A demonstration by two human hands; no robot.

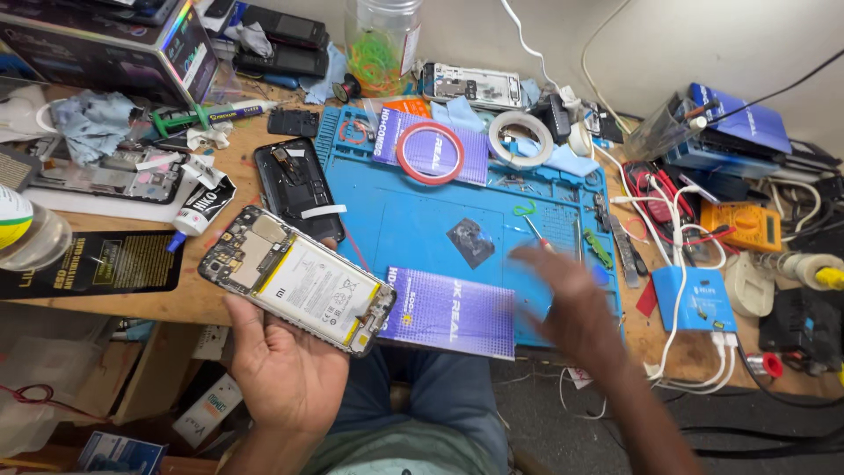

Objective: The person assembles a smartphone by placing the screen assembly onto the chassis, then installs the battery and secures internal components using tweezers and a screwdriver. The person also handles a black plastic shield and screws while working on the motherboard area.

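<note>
Your left hand (286, 369) held the opened phone (297, 280) in a closed grip, long axis slanting down to the right, while your blurred right hand (567, 295), grip unclear, hovered nearer the screwdriver (534, 230) on the blue mat (413, 220).

Blue work mat (413, 220), purple dotted packet (453, 312), red tape ring (430, 151), white battery (316, 290), orange multimeter (745, 224)

The left hand (286, 365) sits in the lower left-centre of the frame, palm up, fingers curled upward in a cradling grip, forearm running down to the bottom edge. The right hand (571, 303), right of centre, is motion-blurred, palm down, fingers extended toward upper left.
</note>
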